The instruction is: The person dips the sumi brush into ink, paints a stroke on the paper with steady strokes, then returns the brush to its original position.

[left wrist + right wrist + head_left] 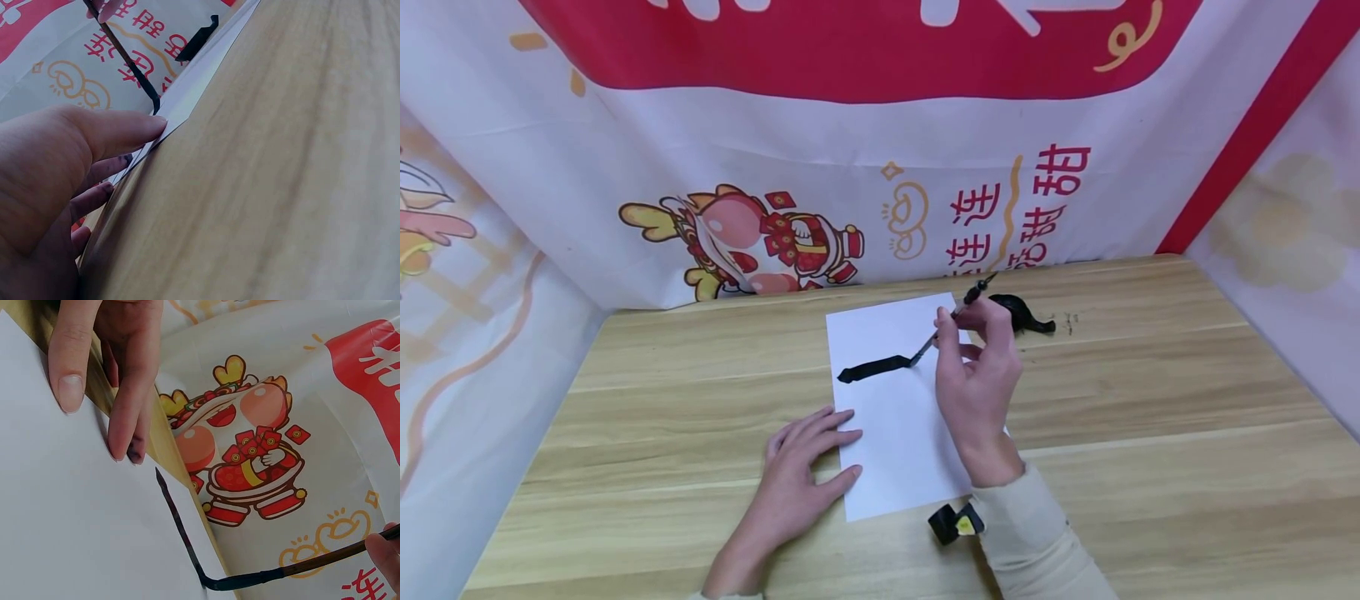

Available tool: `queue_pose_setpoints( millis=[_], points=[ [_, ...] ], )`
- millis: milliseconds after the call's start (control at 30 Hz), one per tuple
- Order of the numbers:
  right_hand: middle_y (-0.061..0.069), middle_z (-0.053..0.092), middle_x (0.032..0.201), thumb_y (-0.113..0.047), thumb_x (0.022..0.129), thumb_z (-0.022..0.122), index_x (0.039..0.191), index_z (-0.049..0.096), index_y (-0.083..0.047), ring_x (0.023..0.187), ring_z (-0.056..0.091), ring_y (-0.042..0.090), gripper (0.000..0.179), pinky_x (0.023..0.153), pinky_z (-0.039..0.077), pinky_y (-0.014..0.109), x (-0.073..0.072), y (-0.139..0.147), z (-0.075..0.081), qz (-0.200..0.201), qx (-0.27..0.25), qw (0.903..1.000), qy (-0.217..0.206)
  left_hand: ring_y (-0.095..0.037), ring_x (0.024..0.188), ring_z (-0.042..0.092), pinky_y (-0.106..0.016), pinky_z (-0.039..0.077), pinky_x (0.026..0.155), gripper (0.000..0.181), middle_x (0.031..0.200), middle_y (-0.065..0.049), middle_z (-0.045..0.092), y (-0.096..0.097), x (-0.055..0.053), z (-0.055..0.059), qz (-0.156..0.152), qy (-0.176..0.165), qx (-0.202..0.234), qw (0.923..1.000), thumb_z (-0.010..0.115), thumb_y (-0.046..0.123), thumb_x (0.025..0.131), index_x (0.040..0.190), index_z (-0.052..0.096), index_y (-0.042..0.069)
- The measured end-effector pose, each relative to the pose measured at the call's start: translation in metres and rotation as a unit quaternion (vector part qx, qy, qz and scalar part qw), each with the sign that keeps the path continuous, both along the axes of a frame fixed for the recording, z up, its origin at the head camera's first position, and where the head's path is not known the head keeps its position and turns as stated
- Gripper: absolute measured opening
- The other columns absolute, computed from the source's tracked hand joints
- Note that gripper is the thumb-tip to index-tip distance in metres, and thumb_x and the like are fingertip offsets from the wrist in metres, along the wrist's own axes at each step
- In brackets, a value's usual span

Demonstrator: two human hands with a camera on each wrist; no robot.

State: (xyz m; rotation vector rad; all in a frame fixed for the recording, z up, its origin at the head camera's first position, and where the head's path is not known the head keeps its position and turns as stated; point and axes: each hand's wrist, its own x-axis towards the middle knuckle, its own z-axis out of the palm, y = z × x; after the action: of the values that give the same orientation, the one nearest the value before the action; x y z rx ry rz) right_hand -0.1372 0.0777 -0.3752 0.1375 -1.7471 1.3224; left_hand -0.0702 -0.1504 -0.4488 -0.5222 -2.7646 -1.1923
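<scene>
My right hand pinches a writing brush at a slant between thumb and fingers. The brush's dark bristles meet a white sheet of paper at the right end of a thick black ink stroke. In the right wrist view the brush has its bristles bent at the end of the stroke. My left hand, fingers spread, rests at the paper's left edge. Its thumb lies on the sheet in the left wrist view, where the brush stands beyond.
A black dish-like object with a short handle lies behind my right hand, partly hidden. Small dark specks mark the wooden table beside it. A printed cloth hangs along the back. Next to my right sleeve is a small black device.
</scene>
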Motion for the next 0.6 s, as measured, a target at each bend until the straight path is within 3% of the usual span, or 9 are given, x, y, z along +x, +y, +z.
queue_pose_setpoints(
  millis=[600],
  points=[
    [0.019,0.07,0.103,-0.013,0.105,0.07,0.119,0.059,0.0,0.089,0.075,0.025,0.022,0.07,0.059,0.012,0.0013,0.0056,0.0025,-0.017,0.012,0.9997,-0.017,-0.033,0.151,0.051,-0.062,0.019,0.121,0.042,0.155,0.001,0.065,-0.0005,0.0005,0.0001,0.0,-0.001,0.001,1.0,0.088,0.02,0.086,0.127,0.079,0.019]
  ],
)
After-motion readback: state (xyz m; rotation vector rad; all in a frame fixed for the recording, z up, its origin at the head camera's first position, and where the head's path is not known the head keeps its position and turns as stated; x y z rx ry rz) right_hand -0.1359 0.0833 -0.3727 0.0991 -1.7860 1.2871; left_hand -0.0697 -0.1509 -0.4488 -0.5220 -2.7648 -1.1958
